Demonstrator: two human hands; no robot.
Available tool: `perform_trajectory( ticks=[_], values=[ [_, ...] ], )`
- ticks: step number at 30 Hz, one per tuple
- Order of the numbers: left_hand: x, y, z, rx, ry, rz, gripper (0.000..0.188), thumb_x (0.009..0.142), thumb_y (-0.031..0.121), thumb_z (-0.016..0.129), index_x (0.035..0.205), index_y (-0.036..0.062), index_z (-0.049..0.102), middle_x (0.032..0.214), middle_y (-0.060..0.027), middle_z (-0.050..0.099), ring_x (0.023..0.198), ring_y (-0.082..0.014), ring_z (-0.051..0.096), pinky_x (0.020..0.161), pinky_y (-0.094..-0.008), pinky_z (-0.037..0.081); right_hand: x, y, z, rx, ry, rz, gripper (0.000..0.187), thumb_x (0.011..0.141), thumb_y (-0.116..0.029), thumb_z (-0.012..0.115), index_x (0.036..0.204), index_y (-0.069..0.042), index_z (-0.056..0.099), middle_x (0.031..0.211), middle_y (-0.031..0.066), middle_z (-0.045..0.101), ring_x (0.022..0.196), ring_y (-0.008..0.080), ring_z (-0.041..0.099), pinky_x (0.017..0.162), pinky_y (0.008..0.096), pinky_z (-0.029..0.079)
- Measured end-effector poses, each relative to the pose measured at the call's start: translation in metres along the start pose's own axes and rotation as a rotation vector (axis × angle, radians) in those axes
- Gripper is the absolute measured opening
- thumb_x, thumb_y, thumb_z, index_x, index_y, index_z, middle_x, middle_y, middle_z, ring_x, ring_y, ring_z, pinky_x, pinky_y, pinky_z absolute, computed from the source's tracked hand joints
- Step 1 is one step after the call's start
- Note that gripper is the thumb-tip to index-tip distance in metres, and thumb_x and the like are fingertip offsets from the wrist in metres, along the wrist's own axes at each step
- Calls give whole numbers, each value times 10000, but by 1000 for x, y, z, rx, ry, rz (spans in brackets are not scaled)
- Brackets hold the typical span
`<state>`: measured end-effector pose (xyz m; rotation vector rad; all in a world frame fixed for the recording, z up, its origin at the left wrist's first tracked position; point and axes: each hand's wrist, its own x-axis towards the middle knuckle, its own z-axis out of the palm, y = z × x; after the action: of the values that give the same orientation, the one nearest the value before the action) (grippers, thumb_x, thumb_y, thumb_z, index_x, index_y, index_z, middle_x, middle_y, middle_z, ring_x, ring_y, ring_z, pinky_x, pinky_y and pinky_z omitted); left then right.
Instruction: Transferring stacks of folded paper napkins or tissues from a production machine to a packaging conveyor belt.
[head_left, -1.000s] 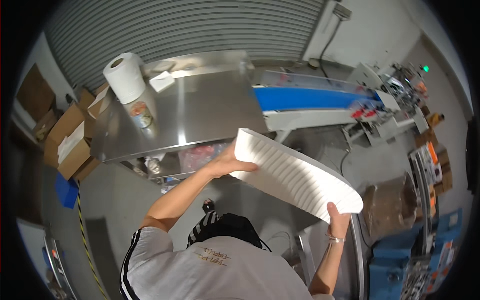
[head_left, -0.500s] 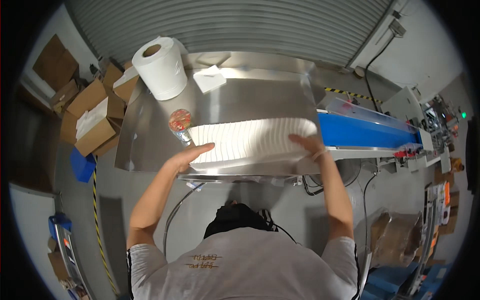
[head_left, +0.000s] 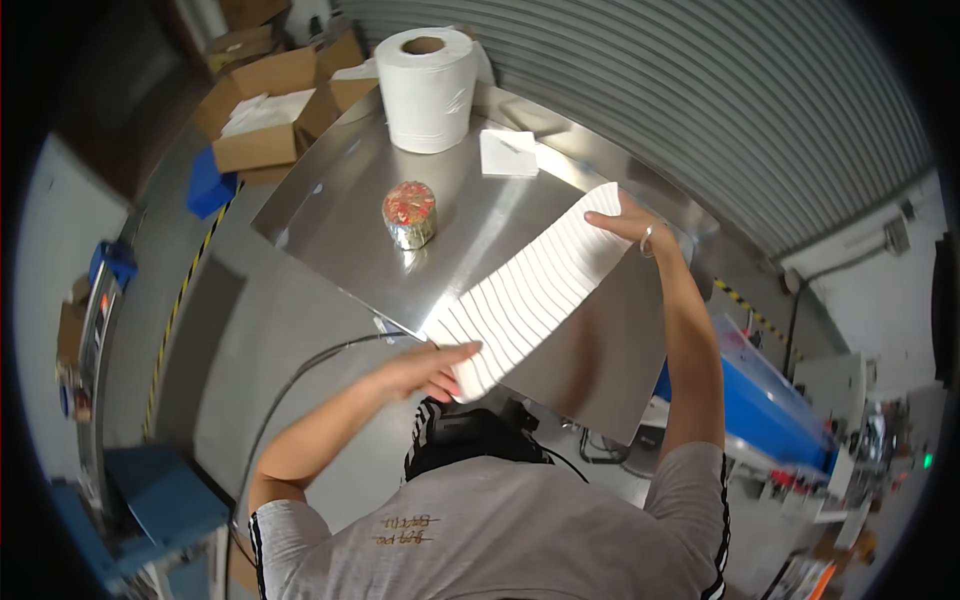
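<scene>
Between my two hands is a long row of white, flat pieces packed side by side [head_left: 535,290], with thin dark lines between them. What kind they are I cannot tell. My left hand [head_left: 432,370] grips the near left end, thumb on top and fingers beneath, just past the table's front edge. At the far right end, my right hand [head_left: 628,218] holds the row with its thumb over the top; its other fingers are mostly hidden. The row slants from lower left to upper right above the steel table [head_left: 360,240].
A silvery round container with a red patterned top [head_left: 409,213] stands on the table. Behind it are a big white roll [head_left: 427,95] and some white sheets [head_left: 509,153]. Open cardboard boxes [head_left: 262,130] lie at the far left. A blue conveyor belt [head_left: 760,410] runs off to the right.
The row has swung from lying level along the table to a slant, its left end nearer me and its right end farther away. My view has turned to the right.
</scene>
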<state>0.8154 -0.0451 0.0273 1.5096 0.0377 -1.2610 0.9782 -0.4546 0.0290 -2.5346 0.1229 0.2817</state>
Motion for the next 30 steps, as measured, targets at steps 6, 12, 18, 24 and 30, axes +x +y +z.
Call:
perform_trajectory(
  ticks=[6,12,18,24,30],
  values=[
    [9,-52,159,-819,139,163,399,898,153,630,1249,1,515,1174,-117,619,1030,-175,626,854,-320,533,30,-106,33,-185,-222,-264,1167,678,-758,599,1451,39,241,1375,269,446,1294,337,441,1074,338,344],
    [50,-58,249,-935,-208,194,513,909,54,575,1389,39,394,1347,-54,478,1212,-181,482,938,-312,439,-2,-177,79,-409,-416,-713,1080,694,-822,510,1447,-71,327,1293,251,528,1213,387,499,1047,396,371],
    [76,-58,288,-1048,-234,251,519,906,57,577,1382,38,373,1386,-48,384,1129,-213,534,848,-328,487,-32,-208,105,-459,-417,-972,862,769,-745,505,1373,-134,433,1216,187,591,1149,368,538,998,424,385],
    [80,-44,285,-1062,-135,234,688,789,-32,628,1386,159,344,1346,-27,435,984,-180,600,799,-322,480,-70,-133,61,-118,21,-1086,558,904,-460,540,1340,-119,471,1284,154,540,1194,311,492,1006,418,379],
    [90,-40,276,-1081,-150,379,501,863,-63,520,1338,24,385,1291,-107,501,952,-205,643,766,-322,541,-195,17,-30,-350,-9,-361,394,850,-276,632,1213,-139,561,870,130,695,838,329,663,720,406,530]
  ],
)
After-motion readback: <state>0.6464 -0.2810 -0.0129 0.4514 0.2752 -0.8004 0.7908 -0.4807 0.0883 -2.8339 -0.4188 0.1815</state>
